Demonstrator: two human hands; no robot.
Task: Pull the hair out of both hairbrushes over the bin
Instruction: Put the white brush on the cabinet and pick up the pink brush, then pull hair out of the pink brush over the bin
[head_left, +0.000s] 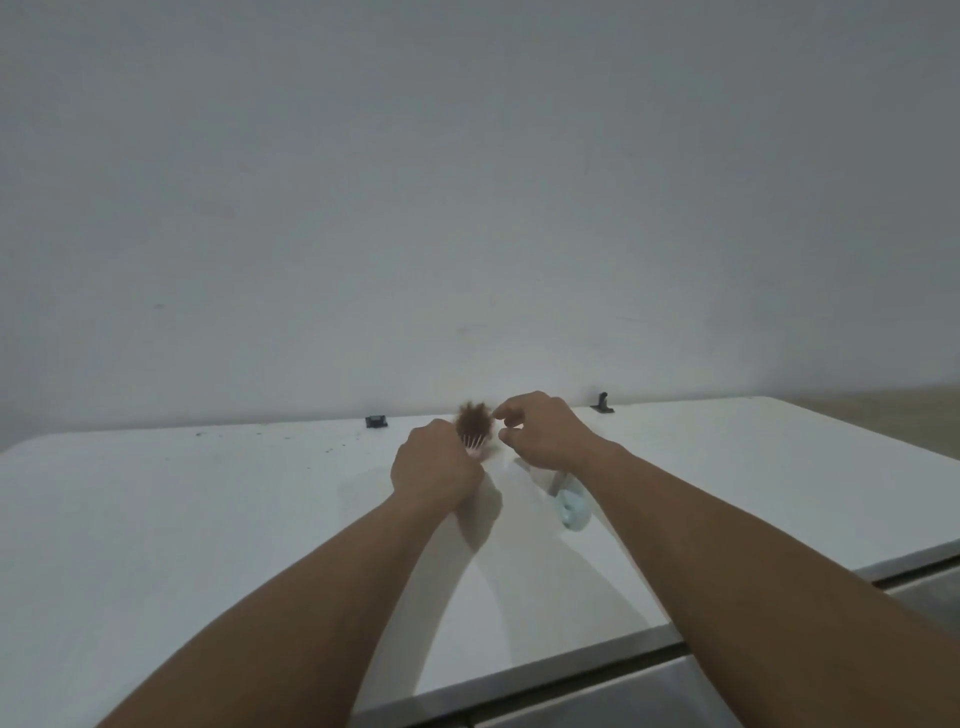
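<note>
**Brush held above the white table, hair clump at its bristles**

Head view: Both bare forearms reach forward over a white table (208, 519) that meets a plain grey wall. The left hand (434, 470) is curled round a hairbrush (474, 444), of which only pale bristles and a little of the head show past the knuckles. A tuft of reddish-brown hair (474, 415) sits on top of those bristles, just beyond the left hand. The right hand (545, 431) is just right of the tuft, fingers curled with thumb and forefinger drawn together near the hair; whether they actually pinch any strands cannot be told. A second, pale blue hairbrush (571, 506) lies on the table below the right wrist, partly hidden by it. Beyond the tuft, two small black fittings (376, 421) sit at the table's far edge.
</note>
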